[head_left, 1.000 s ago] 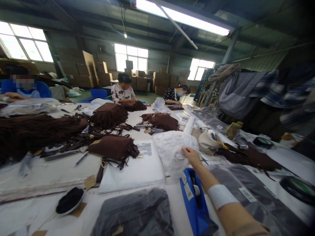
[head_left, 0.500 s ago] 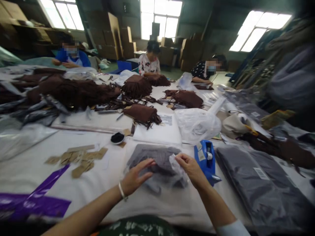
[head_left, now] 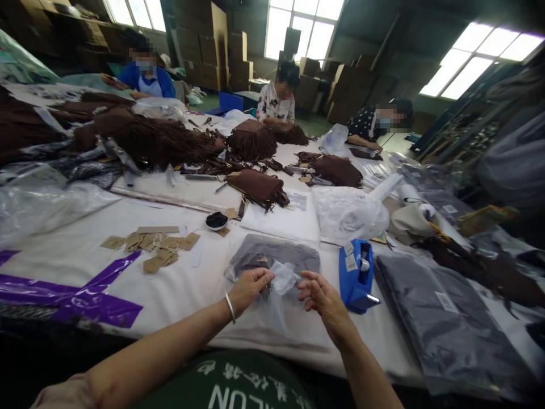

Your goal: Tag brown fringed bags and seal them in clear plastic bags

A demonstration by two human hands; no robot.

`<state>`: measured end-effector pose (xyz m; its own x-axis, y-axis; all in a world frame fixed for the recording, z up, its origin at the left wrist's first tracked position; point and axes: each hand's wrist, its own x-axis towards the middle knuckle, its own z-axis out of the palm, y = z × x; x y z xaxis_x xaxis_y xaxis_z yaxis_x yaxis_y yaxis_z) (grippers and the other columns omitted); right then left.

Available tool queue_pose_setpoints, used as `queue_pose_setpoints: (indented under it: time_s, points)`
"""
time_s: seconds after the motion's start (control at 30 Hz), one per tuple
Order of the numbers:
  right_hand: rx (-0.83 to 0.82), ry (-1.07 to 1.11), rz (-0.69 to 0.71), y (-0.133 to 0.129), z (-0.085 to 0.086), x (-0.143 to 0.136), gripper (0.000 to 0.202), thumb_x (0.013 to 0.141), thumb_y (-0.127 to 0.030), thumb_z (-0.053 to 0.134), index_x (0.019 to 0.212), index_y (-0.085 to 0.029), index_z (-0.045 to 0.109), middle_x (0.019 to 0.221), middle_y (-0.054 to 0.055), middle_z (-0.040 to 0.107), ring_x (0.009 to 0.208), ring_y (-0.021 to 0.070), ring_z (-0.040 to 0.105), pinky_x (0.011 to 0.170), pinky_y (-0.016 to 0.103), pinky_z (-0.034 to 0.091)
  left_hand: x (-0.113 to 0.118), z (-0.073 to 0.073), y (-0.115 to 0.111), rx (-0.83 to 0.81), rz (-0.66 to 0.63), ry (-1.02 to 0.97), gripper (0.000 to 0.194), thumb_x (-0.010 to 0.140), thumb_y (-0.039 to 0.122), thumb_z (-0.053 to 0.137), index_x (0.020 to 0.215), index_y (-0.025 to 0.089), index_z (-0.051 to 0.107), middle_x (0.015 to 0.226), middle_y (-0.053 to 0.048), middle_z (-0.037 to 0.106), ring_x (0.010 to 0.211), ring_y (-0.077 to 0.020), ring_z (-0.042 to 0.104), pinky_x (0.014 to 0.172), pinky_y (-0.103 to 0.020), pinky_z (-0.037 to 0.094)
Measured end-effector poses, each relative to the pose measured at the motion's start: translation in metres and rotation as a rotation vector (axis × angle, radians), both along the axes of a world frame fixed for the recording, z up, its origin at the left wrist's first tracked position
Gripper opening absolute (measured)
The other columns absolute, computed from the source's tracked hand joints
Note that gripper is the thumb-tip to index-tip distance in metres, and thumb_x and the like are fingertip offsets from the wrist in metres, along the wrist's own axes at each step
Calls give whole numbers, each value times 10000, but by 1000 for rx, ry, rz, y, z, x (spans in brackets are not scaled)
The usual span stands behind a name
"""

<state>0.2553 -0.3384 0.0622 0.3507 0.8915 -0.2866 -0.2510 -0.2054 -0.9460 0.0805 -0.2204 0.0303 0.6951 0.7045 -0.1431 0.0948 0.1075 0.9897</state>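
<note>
Before me on the white-covered table lies a dark grey bundle (head_left: 272,248) in a clear plastic bag. My left hand (head_left: 251,288) pinches the bunched mouth of the clear plastic bag (head_left: 283,278) between thumb and fingers. Just right of that plastic is my right hand (head_left: 321,300), its fingers loosely bent and apart, with nothing plainly held. A blue tape dispenser (head_left: 355,278) stands to the right of my right hand. What is inside the bag is only partly visible through the plastic.
Brown paper tags (head_left: 155,244) and a small dish of black material (head_left: 216,221) lie to the left. Packed grey bags (head_left: 443,307) are stacked on the right. Fringed brown bags (head_left: 258,187) lie farther back. Purple tape (head_left: 102,304) marks the left front edge. Several people work across the table.
My left hand has gone from open above the bundle to pinching the plastic. My right hand has let go of the plastic it was pinching. The view has shifted slightly.
</note>
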Motion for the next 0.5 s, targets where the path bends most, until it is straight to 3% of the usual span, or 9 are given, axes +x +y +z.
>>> queue_pose_setpoints:
  time_s: [0.07, 0.17, 0.27, 0.37, 0.43, 0.5]
  points:
    - [-9, -94, 109, 7, 2, -10, 453, 695, -526, 695, 1000, -201, 611, 777, 12, 622, 632, 132, 566, 494, 222, 413, -1, 4, 0, 92, 24, 42, 402, 817, 505, 545, 686, 128, 584, 601, 30, 479, 586, -101, 411, 556, -209, 319]
    - [-1, -207, 112, 17, 1, -22, 298, 752, -455, 673, 715, -165, 618, 576, -30, 535, 519, 72, 450, 485, 196, 349, -1, 10, 1, 255, 40, 99, 417, 850, 488, 509, 622, 141, 548, 577, 34, 451, 571, -99, 403, 538, -207, 308]
    - [-16, -103, 29, 23, -5, -23, 318, 735, -433, 699, 651, -173, 535, 497, -66, 468, 443, 44, 365, 416, 176, 259, -1, 15, 9, 350, 20, 103, 426, 884, 477, 459, 629, 149, 554, 599, 24, 486, 589, -109, 445, 558, -209, 340]
    - [-41, 43, -10, 28, -9, -7, 329, 724, -460, 699, 699, -192, 509, 464, -83, 446, 384, 41, 314, 344, 165, 173, -7, 15, 28, 332, 74, 121, 420, 895, 496, 428, 716, 157, 601, 607, 10, 562, 600, -133, 518, 597, -223, 400]
    - [-20, 44, -96, 31, -7, 20, 325, 724, -475, 690, 751, -194, 528, 545, -56, 530, 434, 57, 429, 353, 152, 258, -17, 11, 48, 271, 188, 143, 428, 889, 528, 417, 807, 162, 625, 613, 4, 611, 608, -156, 569, 629, -243, 445]
    - [33, -151, -256, 36, 0, 60, 328, 739, -492, 658, 825, -195, 549, 728, -2, 631, 627, 109, 596, 488, 184, 440, -33, 4, 72, 275, 353, 203, 444, 860, 565, 441, 880, 170, 642, 677, -5, 659, 674, -185, 618, 685, -267, 479]
